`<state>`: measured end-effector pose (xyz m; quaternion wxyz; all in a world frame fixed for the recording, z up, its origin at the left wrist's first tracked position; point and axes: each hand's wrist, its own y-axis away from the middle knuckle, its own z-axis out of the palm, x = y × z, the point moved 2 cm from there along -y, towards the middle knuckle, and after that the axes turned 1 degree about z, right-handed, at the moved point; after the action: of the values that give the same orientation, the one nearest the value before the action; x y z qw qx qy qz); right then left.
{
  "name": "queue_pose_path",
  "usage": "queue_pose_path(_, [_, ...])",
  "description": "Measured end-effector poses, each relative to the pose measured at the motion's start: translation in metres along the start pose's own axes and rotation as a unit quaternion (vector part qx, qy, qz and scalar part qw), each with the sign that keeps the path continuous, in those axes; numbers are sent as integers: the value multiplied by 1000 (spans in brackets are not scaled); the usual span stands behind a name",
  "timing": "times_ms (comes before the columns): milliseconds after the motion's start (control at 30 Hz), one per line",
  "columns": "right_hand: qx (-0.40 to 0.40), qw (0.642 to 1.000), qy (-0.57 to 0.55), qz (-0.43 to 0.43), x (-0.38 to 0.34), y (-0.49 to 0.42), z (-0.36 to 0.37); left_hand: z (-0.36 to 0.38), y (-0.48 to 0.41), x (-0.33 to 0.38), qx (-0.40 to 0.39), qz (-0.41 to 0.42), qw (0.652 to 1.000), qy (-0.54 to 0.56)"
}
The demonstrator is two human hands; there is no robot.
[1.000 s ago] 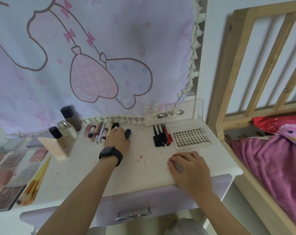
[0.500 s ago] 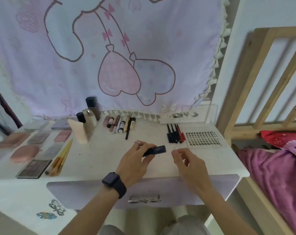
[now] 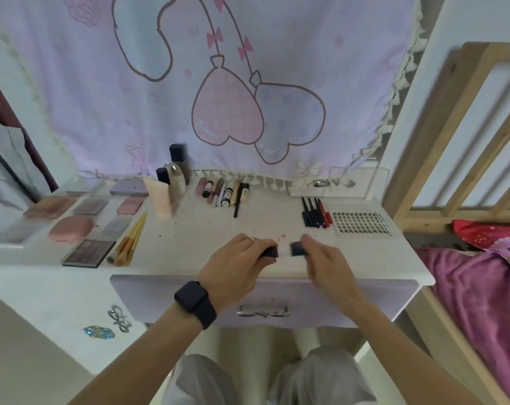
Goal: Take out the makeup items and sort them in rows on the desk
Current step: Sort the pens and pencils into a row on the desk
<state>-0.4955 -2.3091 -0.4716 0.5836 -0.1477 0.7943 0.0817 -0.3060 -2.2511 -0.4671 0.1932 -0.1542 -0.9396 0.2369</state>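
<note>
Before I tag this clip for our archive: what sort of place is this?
Probably a bedroom with a vanity corner: a white desk laid with rows of makeup palettes, a wooden bed frame with pink bedding right beside it, and a cartoon cloth hanging behind.

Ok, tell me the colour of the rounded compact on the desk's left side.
The rounded compact is plain pink, best seen in the head view.

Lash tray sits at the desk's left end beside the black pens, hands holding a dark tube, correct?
No: head view shows the lash tray at the desk's right end, beside the black pens; left hand and right hand hold the dark tube.
</note>
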Motion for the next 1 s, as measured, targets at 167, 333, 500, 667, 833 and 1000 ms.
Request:
queue_pose_path(167, [43, 992, -117, 35, -2, -7, -35, -15, 14, -28, 57, -135, 988, 49])
queue_pose_path(333, [22, 989, -137, 48, 7, -7, -33, -11, 7, -28, 94, -269, 931, 228])
queue_pose_path(500, [67, 996, -62, 13, 27, -18, -39, 2, -11, -31, 124, -307, 897, 293])
queue_pose_path(667, [139, 987, 72, -18, 41, -30, -53, 21, -45, -43, 114, -359, 882, 284])
queue_pose_path(833, [159, 976, 141, -46, 59, -32, -54, 46, -88, -46, 93, -371, 875, 298])
queue_pose_path(1000, [194, 961, 170, -100, 65, -35, -51, 71, -119, -40, 80, -363, 867, 333])
